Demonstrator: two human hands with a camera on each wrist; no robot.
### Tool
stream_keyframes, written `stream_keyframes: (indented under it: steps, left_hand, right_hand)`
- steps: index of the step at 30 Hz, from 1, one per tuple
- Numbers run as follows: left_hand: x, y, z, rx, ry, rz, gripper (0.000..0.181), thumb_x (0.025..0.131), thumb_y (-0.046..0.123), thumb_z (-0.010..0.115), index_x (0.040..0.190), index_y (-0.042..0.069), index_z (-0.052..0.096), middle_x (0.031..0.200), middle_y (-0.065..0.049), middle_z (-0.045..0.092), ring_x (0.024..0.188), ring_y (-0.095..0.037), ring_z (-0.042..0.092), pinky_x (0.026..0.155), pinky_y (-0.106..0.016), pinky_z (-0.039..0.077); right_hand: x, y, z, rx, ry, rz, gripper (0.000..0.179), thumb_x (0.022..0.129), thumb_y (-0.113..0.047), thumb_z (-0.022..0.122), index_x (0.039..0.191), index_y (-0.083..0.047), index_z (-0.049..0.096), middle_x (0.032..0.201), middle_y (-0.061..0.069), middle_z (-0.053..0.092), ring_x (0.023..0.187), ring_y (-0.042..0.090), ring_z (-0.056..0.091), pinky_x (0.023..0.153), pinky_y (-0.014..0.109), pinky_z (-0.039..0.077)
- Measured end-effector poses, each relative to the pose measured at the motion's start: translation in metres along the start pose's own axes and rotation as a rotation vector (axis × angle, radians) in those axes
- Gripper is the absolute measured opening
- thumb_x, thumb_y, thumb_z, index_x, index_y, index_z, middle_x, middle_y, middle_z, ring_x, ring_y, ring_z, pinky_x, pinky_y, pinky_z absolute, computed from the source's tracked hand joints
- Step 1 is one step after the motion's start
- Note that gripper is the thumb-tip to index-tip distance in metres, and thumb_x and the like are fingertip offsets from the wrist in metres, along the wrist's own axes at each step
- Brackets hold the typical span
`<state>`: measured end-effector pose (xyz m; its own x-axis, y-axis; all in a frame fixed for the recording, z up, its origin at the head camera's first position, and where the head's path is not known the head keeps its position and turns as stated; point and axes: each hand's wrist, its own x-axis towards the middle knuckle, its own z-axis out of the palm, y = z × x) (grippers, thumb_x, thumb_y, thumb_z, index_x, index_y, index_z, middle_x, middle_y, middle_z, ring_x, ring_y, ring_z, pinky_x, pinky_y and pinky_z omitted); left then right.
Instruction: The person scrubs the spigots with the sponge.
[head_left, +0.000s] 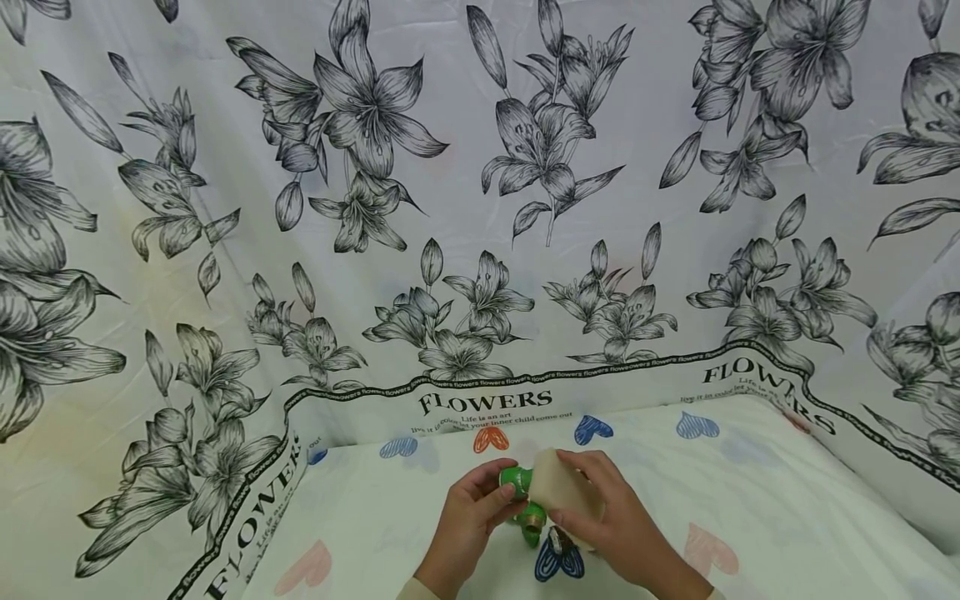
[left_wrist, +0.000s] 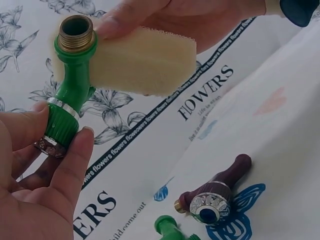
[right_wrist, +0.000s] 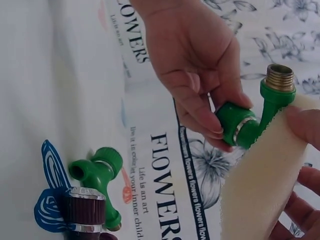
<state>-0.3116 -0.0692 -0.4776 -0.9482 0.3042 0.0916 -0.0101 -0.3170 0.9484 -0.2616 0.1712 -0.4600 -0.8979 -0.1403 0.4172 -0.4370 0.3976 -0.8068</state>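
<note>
My left hand (head_left: 468,521) pinches a green tap (left_wrist: 72,82) by its ribbed knob, which has a silver band. The tap's brass threaded end (right_wrist: 280,77) sticks up, away from the fingers. In my right hand (head_left: 622,525) is a cream sponge block (left_wrist: 145,60), gripped between thumb and fingers. The sponge lies right against the tap's body and overlaps part of it in the right wrist view. Below the hands, a second green tap (right_wrist: 97,175) lies on the cloth beside a dark maroon tap (left_wrist: 235,172) with a silver-trimmed knob.
A white cloth (head_left: 360,517) printed with hearts covers the surface. Behind it and at the sides hangs a white curtain (head_left: 450,200) with black lily drawings and a "FLOWERS" border. A dark band (left_wrist: 300,10) shows near the right wrist.
</note>
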Motion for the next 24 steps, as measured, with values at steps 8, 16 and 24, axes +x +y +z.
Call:
stream_keyframes:
  steps: [8, 16, 24]
  left_hand:
    - [0.0, -0.001, 0.002, -0.001, -0.007, -0.001, 0.036, 0.105, 0.003, 0.073, 0.139, -0.004, 0.066, 0.127, -0.019, 0.069, 0.117, -0.031, 0.071, 0.1, -0.045, 0.06]
    - [0.0, 0.0, 0.002, 0.017, -0.045, -0.031, 0.037, 0.105, 0.004, 0.073, 0.14, -0.004, 0.066, 0.126, -0.021, 0.069, 0.117, -0.032, 0.071, 0.1, -0.045, 0.06]
    - [0.001, 0.001, -0.001, 0.019, -0.009, -0.02, 0.037, 0.105, 0.005, 0.073, 0.141, -0.002, 0.066, 0.127, -0.018, 0.069, 0.115, -0.03, 0.071, 0.1, -0.044, 0.06]
  right_hand:
    - [0.002, 0.007, -0.007, -0.158, 0.075, -0.103, 0.068, 0.094, -0.03, 0.09, 0.154, -0.021, 0.061, 0.14, -0.003, 0.056, 0.118, 0.022, 0.054, 0.088, 0.043, 0.06]
    - [0.004, 0.018, -0.013, -0.066, 0.121, -0.075, 0.069, 0.097, -0.03, 0.087, 0.158, -0.018, 0.056, 0.141, 0.003, 0.056, 0.115, 0.024, 0.055, 0.085, 0.044, 0.058]
    - [-0.001, 0.007, -0.004, 0.044, 0.037, -0.024, 0.07, 0.097, -0.034, 0.087, 0.158, -0.019, 0.056, 0.142, 0.004, 0.054, 0.12, 0.031, 0.055, 0.094, 0.052, 0.057]
